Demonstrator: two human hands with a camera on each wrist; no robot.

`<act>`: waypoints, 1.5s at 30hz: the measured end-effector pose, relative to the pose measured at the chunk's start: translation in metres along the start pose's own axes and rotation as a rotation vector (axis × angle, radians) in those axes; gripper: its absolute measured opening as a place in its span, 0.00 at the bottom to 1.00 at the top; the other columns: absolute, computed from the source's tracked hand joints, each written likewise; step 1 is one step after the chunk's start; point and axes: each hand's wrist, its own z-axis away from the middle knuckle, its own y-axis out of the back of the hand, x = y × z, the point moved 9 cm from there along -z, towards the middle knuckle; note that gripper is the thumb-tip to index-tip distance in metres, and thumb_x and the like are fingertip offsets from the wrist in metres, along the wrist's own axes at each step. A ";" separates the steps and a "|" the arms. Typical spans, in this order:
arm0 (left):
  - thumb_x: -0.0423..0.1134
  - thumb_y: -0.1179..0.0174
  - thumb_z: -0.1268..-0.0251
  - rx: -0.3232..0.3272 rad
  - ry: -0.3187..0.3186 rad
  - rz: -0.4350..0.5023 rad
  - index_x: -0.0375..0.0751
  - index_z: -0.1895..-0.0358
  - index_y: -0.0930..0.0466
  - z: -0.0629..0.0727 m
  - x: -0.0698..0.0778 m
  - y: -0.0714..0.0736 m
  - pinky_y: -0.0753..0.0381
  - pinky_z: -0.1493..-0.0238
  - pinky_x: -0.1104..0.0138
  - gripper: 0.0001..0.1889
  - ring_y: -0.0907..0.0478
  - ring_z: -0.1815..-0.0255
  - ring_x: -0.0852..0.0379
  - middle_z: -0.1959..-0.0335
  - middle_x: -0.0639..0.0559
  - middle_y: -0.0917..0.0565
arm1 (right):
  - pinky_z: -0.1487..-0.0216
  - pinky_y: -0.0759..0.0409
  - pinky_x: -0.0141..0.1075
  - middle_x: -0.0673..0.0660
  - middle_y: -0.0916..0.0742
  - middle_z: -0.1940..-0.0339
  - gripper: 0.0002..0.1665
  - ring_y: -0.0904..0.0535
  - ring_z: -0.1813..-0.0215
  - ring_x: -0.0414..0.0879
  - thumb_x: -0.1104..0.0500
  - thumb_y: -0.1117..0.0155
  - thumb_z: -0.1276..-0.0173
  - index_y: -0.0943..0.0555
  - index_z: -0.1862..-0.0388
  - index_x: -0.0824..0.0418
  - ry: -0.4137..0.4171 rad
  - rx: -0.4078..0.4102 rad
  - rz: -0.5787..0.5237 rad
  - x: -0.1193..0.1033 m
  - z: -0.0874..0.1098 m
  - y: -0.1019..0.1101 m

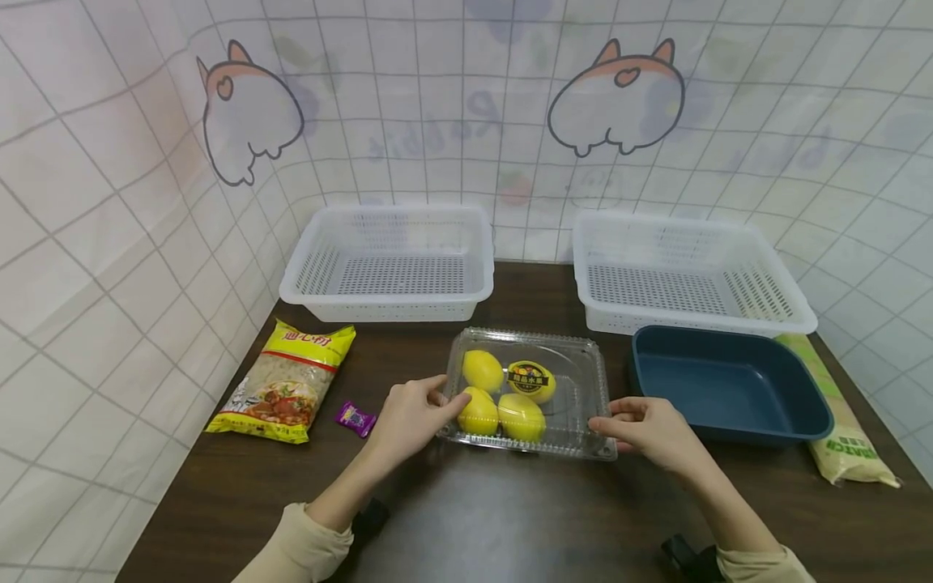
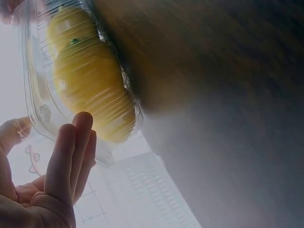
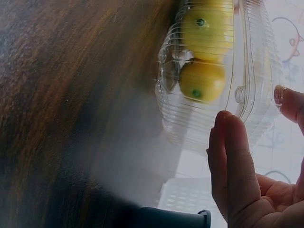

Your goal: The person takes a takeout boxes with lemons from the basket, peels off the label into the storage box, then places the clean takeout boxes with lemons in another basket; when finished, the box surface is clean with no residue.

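Note:
A clear plastic clamshell box (image 1: 572,380) with several yellow lemon-like fruits (image 1: 521,418) inside is between my two hands, above the middle of the table. A black oval label (image 1: 528,377) sits over one fruit. My left hand (image 1: 411,417) holds the box's left end, thumb on the upper side and fingers lower down. At the opposite end, my right hand (image 1: 651,429) grips the right front corner between thumb and fingers. Both wrist views show the fingertips (image 2: 83,118) against the box's ends. Whether the box's bottom touches the table cannot be told.
Two white perforated baskets (image 1: 389,312) (image 1: 692,320) stand along the back. At the right, a dark blue bin (image 1: 729,429) partly covers a pale green-and-cream packet (image 1: 849,449). A yellow food bag (image 1: 280,385) and a purple wrapped candy (image 1: 355,419) lie at the left.

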 end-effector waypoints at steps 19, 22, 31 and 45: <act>0.60 0.38 0.36 0.019 -0.007 -0.002 0.36 0.37 0.22 0.004 0.002 0.000 0.13 0.58 0.61 0.34 0.16 0.72 0.64 0.66 0.51 0.09 | 0.54 0.14 0.44 0.65 0.12 0.47 0.44 0.11 0.57 0.47 0.38 0.35 0.34 0.28 0.33 0.70 0.004 0.031 0.110 0.000 0.002 0.002; 0.60 0.38 0.36 0.019 -0.006 -0.004 0.36 0.37 0.22 0.003 0.002 0.001 0.14 0.61 0.63 0.34 0.18 0.74 0.65 0.67 0.51 0.09 | 0.55 0.14 0.45 0.62 0.11 0.48 0.47 0.12 0.54 0.49 0.34 0.35 0.36 0.28 0.32 0.68 0.029 0.075 0.235 -0.013 0.004 0.008; 0.62 0.38 0.36 0.014 -0.001 -0.007 0.36 0.37 0.22 0.004 0.001 -0.001 0.13 0.61 0.64 0.35 0.17 0.72 0.64 0.66 0.50 0.09 | 0.60 0.15 0.43 0.57 0.09 0.59 0.22 0.13 0.59 0.48 0.50 0.32 0.33 0.16 0.48 0.63 0.310 0.197 0.519 -0.094 0.000 0.020; 0.62 0.39 0.36 0.017 -0.026 -0.011 0.34 0.37 0.23 0.005 0.001 -0.001 0.14 0.53 0.58 0.37 0.15 0.71 0.63 0.68 0.52 0.09 | 0.75 0.27 0.33 0.51 0.13 0.80 0.09 0.22 0.77 0.42 0.56 0.34 0.33 0.11 0.67 0.59 0.228 -0.039 0.545 -0.120 -0.044 -0.019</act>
